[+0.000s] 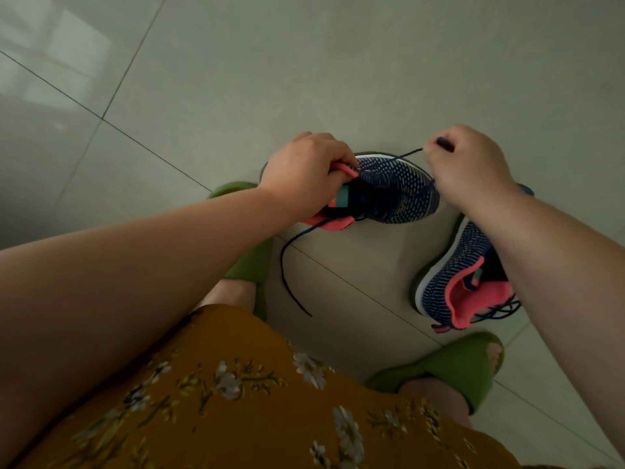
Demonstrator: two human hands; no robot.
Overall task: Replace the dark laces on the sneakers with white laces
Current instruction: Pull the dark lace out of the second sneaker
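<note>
The sneaker (389, 191) is held above the floor (304, 62) by the left hand (304, 170), gripped at the heel. The dark lace (411, 153) is pinched by the right hand (470, 164), drawn taut rightward from the eyelets.

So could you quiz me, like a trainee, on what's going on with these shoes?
1. True or false: the left hand holds the sneaker by its pink heel end.
2. What does the right hand pinch? A) dark lace B) white lace C) slipper
3. Fill in: the second sneaker lies on the ____.

Key: 1 true. 2 A, the dark lace. 3 floor.
</note>
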